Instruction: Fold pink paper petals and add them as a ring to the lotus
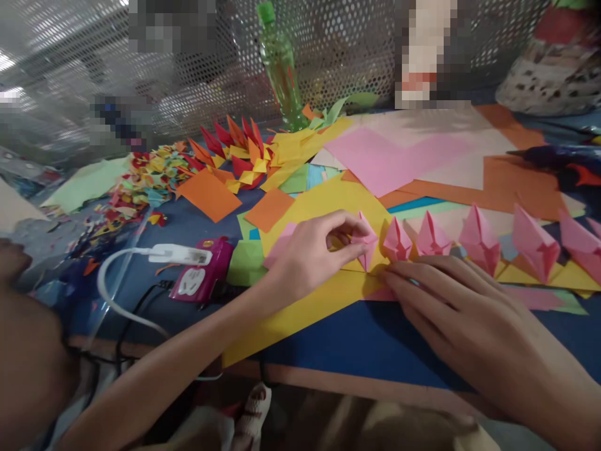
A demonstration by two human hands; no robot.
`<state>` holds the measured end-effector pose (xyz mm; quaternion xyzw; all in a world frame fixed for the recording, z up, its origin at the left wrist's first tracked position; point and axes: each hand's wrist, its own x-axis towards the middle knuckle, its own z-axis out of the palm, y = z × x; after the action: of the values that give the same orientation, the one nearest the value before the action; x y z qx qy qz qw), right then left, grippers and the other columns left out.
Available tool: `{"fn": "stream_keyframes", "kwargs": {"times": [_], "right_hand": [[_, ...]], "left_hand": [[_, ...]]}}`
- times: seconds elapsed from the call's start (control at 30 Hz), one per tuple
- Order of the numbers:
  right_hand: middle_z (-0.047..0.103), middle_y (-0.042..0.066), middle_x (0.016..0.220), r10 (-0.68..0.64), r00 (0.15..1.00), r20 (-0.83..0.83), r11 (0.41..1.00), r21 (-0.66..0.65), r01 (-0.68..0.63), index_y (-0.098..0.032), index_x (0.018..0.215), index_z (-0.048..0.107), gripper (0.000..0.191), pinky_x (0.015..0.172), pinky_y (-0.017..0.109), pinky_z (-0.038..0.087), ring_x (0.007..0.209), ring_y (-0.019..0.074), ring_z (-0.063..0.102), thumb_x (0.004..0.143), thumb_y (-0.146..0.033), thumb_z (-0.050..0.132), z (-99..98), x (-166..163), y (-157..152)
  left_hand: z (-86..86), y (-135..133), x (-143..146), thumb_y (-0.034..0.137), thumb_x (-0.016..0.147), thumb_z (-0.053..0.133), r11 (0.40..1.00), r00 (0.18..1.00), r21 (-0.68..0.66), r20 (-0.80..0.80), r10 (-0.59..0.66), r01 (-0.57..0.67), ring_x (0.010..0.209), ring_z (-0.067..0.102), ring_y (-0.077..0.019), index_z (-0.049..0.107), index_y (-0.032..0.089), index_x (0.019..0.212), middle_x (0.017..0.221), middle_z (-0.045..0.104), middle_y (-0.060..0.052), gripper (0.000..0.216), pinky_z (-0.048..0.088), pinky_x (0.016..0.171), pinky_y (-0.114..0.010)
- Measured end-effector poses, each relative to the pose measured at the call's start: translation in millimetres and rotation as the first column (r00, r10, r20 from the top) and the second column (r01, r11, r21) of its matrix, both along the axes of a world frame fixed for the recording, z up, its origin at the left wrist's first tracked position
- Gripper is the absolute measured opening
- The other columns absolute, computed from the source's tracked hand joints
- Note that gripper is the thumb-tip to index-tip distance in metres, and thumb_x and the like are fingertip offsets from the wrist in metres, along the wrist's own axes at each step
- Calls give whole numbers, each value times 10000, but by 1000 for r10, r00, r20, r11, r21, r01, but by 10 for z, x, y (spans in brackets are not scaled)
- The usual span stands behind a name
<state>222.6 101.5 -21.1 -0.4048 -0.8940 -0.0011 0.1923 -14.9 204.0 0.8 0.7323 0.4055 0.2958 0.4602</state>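
Observation:
My left hand (313,250) pinches a small folded pink paper piece (367,241) at the left end of a row of folded pink paper pieces (474,241). The row stands along the edge of a yellow paper sheet (310,307) on the blue table (357,341). My right hand (464,313) lies flat with its fingers stretched out. Its fingertips press on the paper edge just below the second pink piece (397,241).
Pink (385,160) and orange (516,188) paper sheets lie behind the row. A red, orange and yellow folded-paper cluster (235,153) and a green bottle (280,66) stand at the back. A magenta device (200,275) with a white plug (178,254) and cable lies at the left. A glue gun (558,164) sits far right.

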Motion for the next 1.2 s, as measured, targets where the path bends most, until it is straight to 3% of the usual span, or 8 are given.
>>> {"fn": "stream_keyframes", "kwargs": {"times": [0.27,0.43,0.63,0.8,1.0,1.2], "right_hand": [[745,149,1353,14,999,32,1000,-19,-14,-155,1319,663,482,987,705,547,1239,437,665,913,-28,436,-18,10,-1],[734,110,1397,0,999,33,999,-36,1,-212,1301,672,453,1021,671,507,1264,417,642,937,-59,449,-27,2,-6],[731,133,1384,-3,996,87,1000,29,0,-126,1456,605,559,941,614,517,1181,414,645,918,-59,464,9,-14,17],[736,137,1339,-21,996,90,999,45,17,-114,1415,630,548,817,564,531,1130,419,643,893,-48,476,23,-59,28],[736,142,1334,-13,993,120,1000,-21,16,-125,1377,649,508,868,606,528,1174,445,627,913,-58,455,12,-62,19],[721,170,1317,-40,991,131,999,18,38,-124,1429,626,510,866,597,540,1118,425,626,943,-94,472,22,-75,34]], "left_hand": [[-10,-2,21,273,975,779,1000,999,0,-37,5,-5,872,679,-111,744,196,1039,998,785,1,105,537,805,-230],[-2,-3,23,261,969,783,1000,997,27,-73,8,-6,823,656,-112,744,207,1047,967,774,6,102,523,766,-234],[-6,-28,43,284,996,745,996,992,92,-125,11,1,779,633,-117,753,219,1056,918,754,8,90,512,742,-240],[-13,-52,53,279,1019,726,989,989,147,-151,13,9,781,627,-113,757,222,1063,892,748,14,78,488,708,-223],[-7,-38,57,256,1020,726,988,989,152,-150,12,11,780,633,-101,760,211,1052,910,769,24,65,482,700,-215],[-9,-35,64,227,1012,734,985,986,170,-165,2,27,785,644,-91,760,197,1034,922,790,26,45,490,723,-206]]}}
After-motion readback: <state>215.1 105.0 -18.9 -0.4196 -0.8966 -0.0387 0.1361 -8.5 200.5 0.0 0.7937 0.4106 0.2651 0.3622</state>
